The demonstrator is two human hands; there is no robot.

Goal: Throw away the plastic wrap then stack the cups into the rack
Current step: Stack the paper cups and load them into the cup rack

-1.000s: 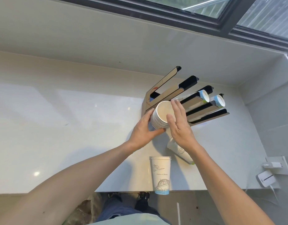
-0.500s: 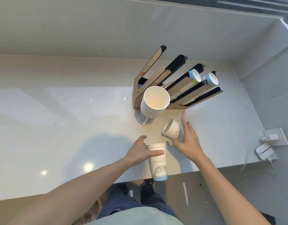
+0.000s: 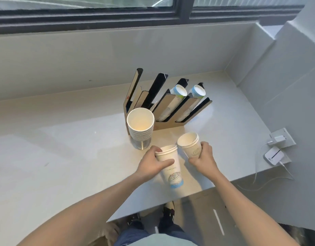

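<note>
My left hand (image 3: pixel 151 163) grips a tall white paper cup stack (image 3: pixel 170 166) with a blue bridge print, tilted toward me. Beside it my right hand (image 3: pixel 203 158) holds a shorter cup stack (image 3: pixel 189 145), mouth tipped up and left. A thick stack of white cups (image 3: pixel 140 125) stands upright on a metal base, just left of the cardboard rack (image 3: pixel 168 105). Two of the rack's slanted slots hold cup columns (image 3: pixel 179 91) with blue rims; the left slots look dark and I cannot see into them. No plastic wrap is in view.
The white counter (image 3: pixel 64 157) ends close to my body, and its edge cuts diagonally past my feet. A wall socket with a plugged charger (image 3: pixel 279 139) and a small white device (image 3: pixel 274 156) with trailing cables sit at the right. A window ledge runs behind the rack.
My hands left the thick stack, which now stands by the rack. The left hand took the standing printed cup, the right lifted the cup that lay on its side. The camera tilted up.
</note>
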